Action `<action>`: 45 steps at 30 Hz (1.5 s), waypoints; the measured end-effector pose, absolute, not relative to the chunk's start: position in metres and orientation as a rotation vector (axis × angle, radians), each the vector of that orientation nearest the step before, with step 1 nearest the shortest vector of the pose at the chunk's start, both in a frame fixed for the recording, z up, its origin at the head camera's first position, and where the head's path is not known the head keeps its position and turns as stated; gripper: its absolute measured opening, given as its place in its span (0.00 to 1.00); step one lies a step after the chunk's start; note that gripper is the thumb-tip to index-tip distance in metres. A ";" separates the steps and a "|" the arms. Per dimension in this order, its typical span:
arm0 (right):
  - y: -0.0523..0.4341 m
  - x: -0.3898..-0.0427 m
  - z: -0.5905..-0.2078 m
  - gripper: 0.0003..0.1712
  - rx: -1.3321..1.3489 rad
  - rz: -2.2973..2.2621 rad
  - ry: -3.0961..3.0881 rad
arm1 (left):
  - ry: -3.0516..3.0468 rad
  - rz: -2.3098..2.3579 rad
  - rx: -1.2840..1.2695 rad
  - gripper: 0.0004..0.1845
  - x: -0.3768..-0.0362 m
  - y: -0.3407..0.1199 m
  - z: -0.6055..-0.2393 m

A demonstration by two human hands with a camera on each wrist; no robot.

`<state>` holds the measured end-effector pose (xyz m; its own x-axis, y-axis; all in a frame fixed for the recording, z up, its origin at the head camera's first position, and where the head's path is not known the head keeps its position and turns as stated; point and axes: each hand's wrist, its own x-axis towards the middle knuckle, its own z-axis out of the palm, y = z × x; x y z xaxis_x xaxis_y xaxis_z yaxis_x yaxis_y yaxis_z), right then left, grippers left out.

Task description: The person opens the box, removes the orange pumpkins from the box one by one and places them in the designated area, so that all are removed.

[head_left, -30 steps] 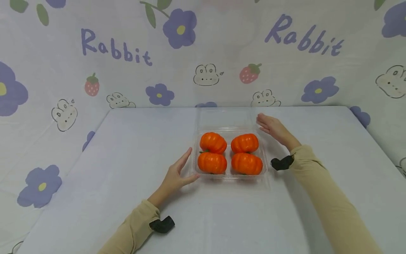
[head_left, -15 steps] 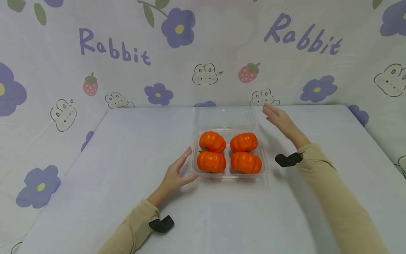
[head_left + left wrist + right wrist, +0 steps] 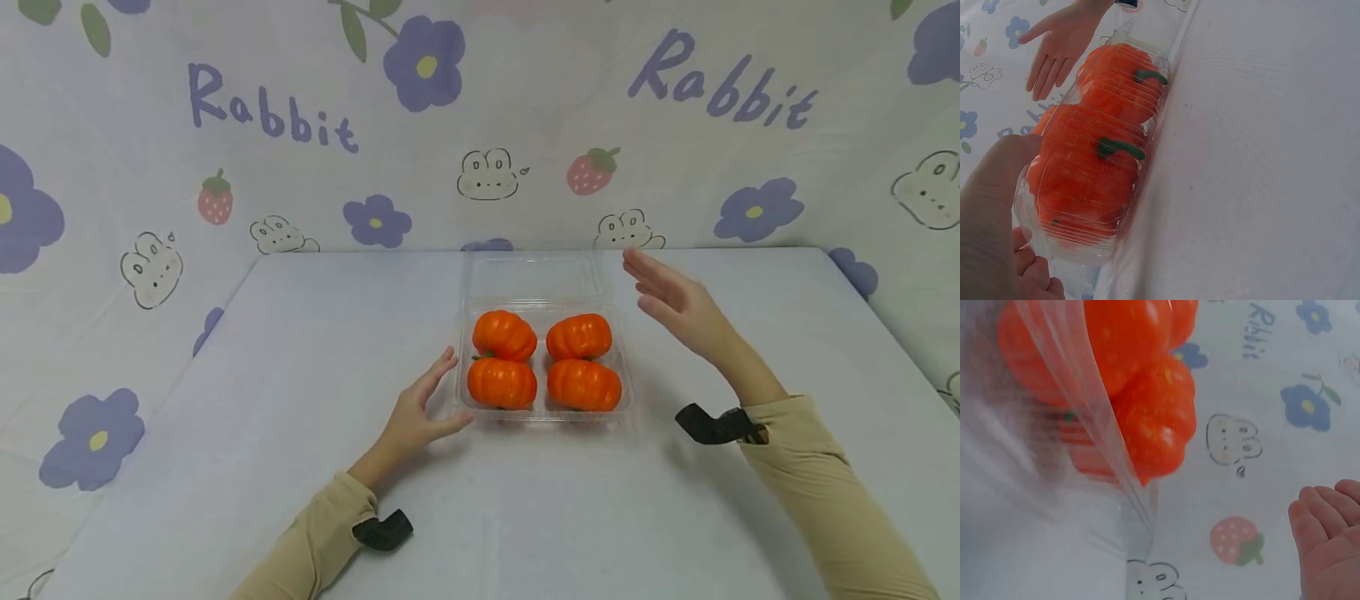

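A clear plastic clamshell box (image 3: 542,417) stands on the table with its transparent lid (image 3: 532,275) laid back toward the rear. Inside sit several small orange pumpkins (image 3: 502,383) in two rows; green stems (image 3: 1119,149) show through the wall in the left wrist view. At the box's left front corner is my left hand (image 3: 412,419), thumb at the front rim and straight fingers spread along the left side. My right hand (image 3: 682,312) is raised to the right of the lid, fingers extended and holding nothing. The right wrist view shows its palm and fingers (image 3: 1329,531) apart from the box.
A white cloth covers the table (image 3: 300,350). Behind it rises a backdrop (image 3: 540,108) printed with flowers, rabbits and strawberries. Black wrist-worn pieces (image 3: 384,531) sit by both tan sleeves (image 3: 825,492).
My right hand has moved right and away from the lid, turning so that the thumb shows. The left hand, the box and the pumpkins have stayed in place.
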<state>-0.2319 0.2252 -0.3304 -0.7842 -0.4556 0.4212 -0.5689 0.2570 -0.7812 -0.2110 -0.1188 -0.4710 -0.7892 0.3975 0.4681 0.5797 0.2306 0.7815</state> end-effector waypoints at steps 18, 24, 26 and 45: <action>0.190 -0.167 -0.350 0.35 1.270 1.414 -2.370 | -2.310 -1.564 -0.973 0.36 -0.198 -0.114 -0.446; 0.187 -0.165 -0.356 0.34 1.263 1.279 -2.450 | -2.326 -1.565 -0.945 0.35 -0.195 -0.114 -0.440; 0.187 -0.166 -0.358 0.34 1.255 1.266 -2.460 | -2.332 -1.560 -0.938 0.35 -0.192 -0.113 -0.436; 0.200 -0.192 -0.392 0.30 1.366 1.017 -2.420 | -2.317 -1.542 -0.955 0.36 -0.197 -0.114 -0.444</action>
